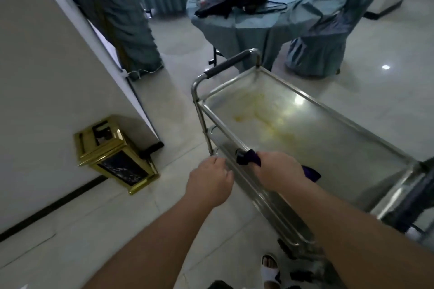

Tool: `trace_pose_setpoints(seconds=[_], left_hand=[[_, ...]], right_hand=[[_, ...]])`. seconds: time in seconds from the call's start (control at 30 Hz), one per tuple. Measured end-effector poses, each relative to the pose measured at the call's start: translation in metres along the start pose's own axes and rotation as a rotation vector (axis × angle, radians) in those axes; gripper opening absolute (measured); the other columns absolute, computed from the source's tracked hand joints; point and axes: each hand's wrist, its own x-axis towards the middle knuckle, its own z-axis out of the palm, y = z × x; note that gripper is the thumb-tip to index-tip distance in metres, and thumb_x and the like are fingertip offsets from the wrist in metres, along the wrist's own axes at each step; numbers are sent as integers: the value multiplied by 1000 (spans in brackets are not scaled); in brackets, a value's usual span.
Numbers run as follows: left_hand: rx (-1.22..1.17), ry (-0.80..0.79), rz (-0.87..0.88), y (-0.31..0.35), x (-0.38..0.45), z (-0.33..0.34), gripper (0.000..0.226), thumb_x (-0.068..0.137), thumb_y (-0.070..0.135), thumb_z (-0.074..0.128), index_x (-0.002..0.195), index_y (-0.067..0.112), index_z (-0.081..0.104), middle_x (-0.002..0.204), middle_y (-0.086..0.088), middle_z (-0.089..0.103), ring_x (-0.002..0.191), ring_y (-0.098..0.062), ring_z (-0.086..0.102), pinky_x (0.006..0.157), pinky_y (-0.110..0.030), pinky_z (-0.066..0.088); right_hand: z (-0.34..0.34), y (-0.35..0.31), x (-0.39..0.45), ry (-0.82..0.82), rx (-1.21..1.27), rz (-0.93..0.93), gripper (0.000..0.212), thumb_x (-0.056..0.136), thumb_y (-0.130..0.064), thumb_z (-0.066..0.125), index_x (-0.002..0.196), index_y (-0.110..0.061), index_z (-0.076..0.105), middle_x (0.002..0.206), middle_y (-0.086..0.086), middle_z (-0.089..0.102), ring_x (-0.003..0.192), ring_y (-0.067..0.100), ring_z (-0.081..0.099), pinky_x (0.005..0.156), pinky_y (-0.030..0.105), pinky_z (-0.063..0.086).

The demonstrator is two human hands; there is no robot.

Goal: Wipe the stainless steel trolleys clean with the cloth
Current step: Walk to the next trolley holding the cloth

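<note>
A stainless steel trolley (347,145) stands in front of me, its top tray smeared with yellow stains (258,112) toward the far end. My right hand (279,171) grips a dark purple cloth (249,158) and holds it against the tray's near rim; cloth ends poke out on both sides of the hand. My left hand (209,180) is just left of it at the same rim, fingers curled toward the edge; whether they grip it is hidden. A black-padded push handle (227,63) rises at the trolley's far end.
A gold and black bin (115,152) stands against the white wall on the left. Beyond the trolley is a round table (253,23) draped in blue-grey cloth with dark items on top, and a covered chair (328,37). My sandalled foot (270,270) is beside the trolley's near corner.
</note>
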Motion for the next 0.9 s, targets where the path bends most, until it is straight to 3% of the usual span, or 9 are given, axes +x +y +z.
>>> trace_pose_setpoints(seconds=[0.13, 0.37, 0.53, 0.6, 0.7, 0.9], left_hand=[[-21, 20, -75, -18, 22, -18, 57, 107, 49, 37, 158, 24, 41, 163, 0, 42, 149, -22, 38, 120, -44, 35], [-29, 41, -109, -69, 83, -38, 52, 106, 49, 40, 151, 25, 46, 156, 1, 46, 144, -21, 42, 112, -42, 39], [-57, 24, -10, -124, 151, -59, 58, 106, 48, 39, 158, 22, 40, 165, -2, 39, 151, -22, 35, 120, -42, 32], [-42, 4, 45, -148, 178, -72, 60, 106, 48, 39, 160, 23, 38, 166, -2, 37, 152, -23, 33, 121, -43, 31], [-28, -16, 95, -180, 213, -91, 56, 105, 48, 41, 155, 23, 42, 161, -1, 44, 147, -22, 40, 115, -42, 36], [13, -66, 183, -208, 277, -114, 52, 104, 46, 42, 151, 23, 46, 156, -1, 47, 142, -23, 44, 111, -44, 40]], right_hand=[[-11, -20, 38, -20, -48, -50, 26, 104, -47, 40, 103, -28, 58, 85, -5, 62, 77, 23, 64, 71, 36, 56], [-19, -59, 106, -49, -110, -55, 29, 105, -47, 40, 100, -25, 58, 79, -5, 60, 74, 20, 64, 68, 35, 57], [-17, -94, 171, -30, -87, 18, 29, 106, -46, 40, 107, -29, 63, 84, -5, 64, 77, 19, 66, 74, 39, 60], [-20, -112, 194, -24, -61, 65, 31, 107, -46, 37, 111, -32, 63, 86, -5, 65, 74, 17, 65, 68, 34, 58], [-24, -136, 222, 29, -21, 152, 30, 106, -48, 40, 101, -27, 60, 77, -5, 64, 65, 13, 62, 54, 29, 47], [-30, -154, 254, 76, 79, 297, 27, 104, -50, 44, 94, -30, 59, 77, -6, 65, 66, 14, 64, 64, 37, 58]])
